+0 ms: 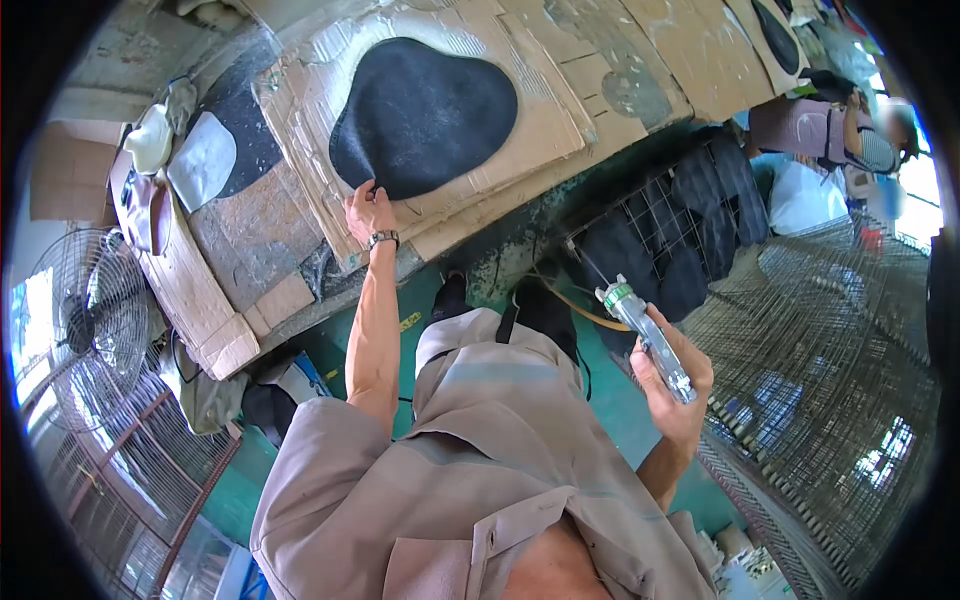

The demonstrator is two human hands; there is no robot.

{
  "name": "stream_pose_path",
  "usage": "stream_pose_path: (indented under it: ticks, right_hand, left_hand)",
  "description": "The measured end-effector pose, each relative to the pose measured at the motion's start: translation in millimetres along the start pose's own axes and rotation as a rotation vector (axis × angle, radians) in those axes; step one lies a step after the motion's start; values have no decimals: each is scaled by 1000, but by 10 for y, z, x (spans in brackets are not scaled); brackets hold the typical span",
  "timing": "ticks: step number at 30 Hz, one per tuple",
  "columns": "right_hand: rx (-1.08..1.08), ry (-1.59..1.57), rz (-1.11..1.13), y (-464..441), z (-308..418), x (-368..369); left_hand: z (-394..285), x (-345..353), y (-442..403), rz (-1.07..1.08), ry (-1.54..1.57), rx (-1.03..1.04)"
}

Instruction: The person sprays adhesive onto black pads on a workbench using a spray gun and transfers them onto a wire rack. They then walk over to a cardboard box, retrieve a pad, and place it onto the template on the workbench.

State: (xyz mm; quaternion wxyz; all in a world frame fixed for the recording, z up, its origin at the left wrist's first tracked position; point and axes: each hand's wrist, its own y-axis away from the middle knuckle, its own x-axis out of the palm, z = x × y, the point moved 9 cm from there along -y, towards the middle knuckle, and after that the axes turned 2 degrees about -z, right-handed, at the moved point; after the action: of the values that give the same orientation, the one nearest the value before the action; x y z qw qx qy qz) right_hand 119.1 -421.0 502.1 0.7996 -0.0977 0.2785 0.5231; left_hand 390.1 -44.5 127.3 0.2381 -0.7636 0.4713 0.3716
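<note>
A black, rounded flat piece (430,115) lies on layered cardboard (545,125) on the workbench. At its lower left edge, my left hand (370,213) pinches the rim between thumb and fingers, and the edge there is slightly creased. My right hand (675,375) is wrapped round a metal spray gun (650,335) with a green ring near its nozzle. The gun is held in the air to the right of my body, apart from the black piece, with its nozzle towards the upper left.
A wire rack (660,215) holding dark pieces stands right of the bench. Stacked mesh racks (820,350) fill the right side. A fan (80,320) stands at the left. Another person (800,128) is at the upper right. A hose runs beside my legs.
</note>
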Motion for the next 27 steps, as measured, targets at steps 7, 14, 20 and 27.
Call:
stream_pose_path:
  ticks: [7,14,20,27]
  right_hand:
    - [-9,-7,-1,25,-301,-330]
    - [84,-189,-135,112,-1102,-814]
    - [223,-178,-141,193,-1933,-995]
    - [313,-166,-307,398,-2959,-1247]
  left_hand:
    - [397,479,-18,-50,847,-516]
    - [-1717,733,-574,351,1623,-567]
    - [-4932,-88,161,664,1627,13]
    - [-6438,545,1701,1181,1517,133]
